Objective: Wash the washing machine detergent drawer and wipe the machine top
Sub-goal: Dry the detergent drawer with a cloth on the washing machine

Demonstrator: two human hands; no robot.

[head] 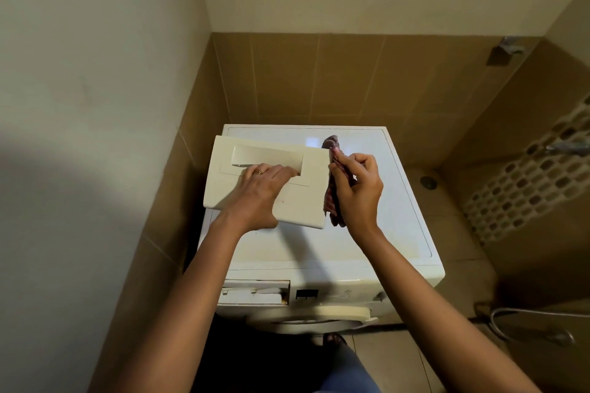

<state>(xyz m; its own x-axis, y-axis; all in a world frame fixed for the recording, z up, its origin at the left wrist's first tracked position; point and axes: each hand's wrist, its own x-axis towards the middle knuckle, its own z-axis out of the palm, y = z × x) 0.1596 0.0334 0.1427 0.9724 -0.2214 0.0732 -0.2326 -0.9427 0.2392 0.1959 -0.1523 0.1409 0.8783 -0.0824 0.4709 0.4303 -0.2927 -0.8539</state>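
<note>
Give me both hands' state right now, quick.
Left hand: grips the detergent drawer, fingers in its handle recess.
Right hand: holds a dark reddish cloth beside the drawer.

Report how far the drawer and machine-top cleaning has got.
Done: the drawer is out, and its slot in the machine front stands open. In hand: the left hand holds the drawer over the machine top by its handle recess, while the right hand holds a reddish cloth at the drawer's right edge. Left: refitting the drawer. Whether the top has been wiped, I cannot tell.
</note>
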